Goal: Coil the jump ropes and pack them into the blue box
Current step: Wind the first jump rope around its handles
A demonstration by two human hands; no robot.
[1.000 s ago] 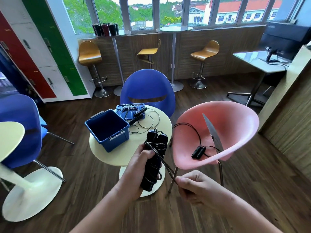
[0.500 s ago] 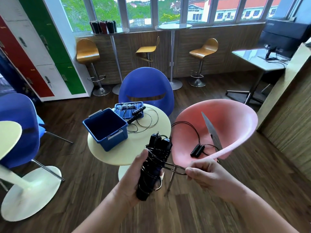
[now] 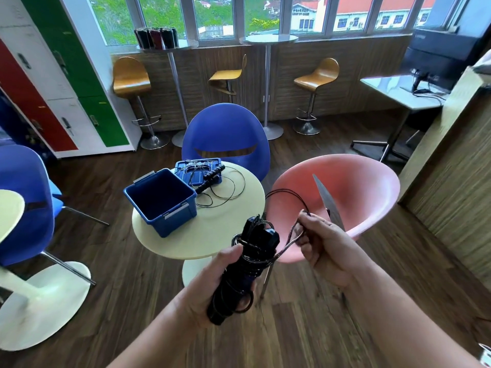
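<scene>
- A round cream worktop [image 3: 218, 235] stands on a dark wooden plank floor [image 3: 119, 301]. Red, green and white lockers [image 3: 66, 83] line the left wall.
- One blue shell chair [image 3: 24, 203] sits at the left and a second blue chair [image 3: 225, 128] behind the worktop. A pink shell chair [image 3: 358, 192] is at the right, close behind the right hand [image 3: 326, 251].
- On the worktop sits an open blue plastic box [image 3: 170, 216]. Just beside it, a loose black-handled jump rope [image 3: 211, 176] lies across a blue lid [image 3: 186, 167], with its cord spilling onto the worktop.
- The left hand [image 3: 212, 288] has its fingers clenched round a bundled black jump rope [image 3: 247, 266]. It holds the bundle tilted above the floor, in front of the worktop's near edge, and the thin cord is wound around the two handles.
- The right hand's fingers pinch a loop of that cord, drawn out to the right.
</scene>
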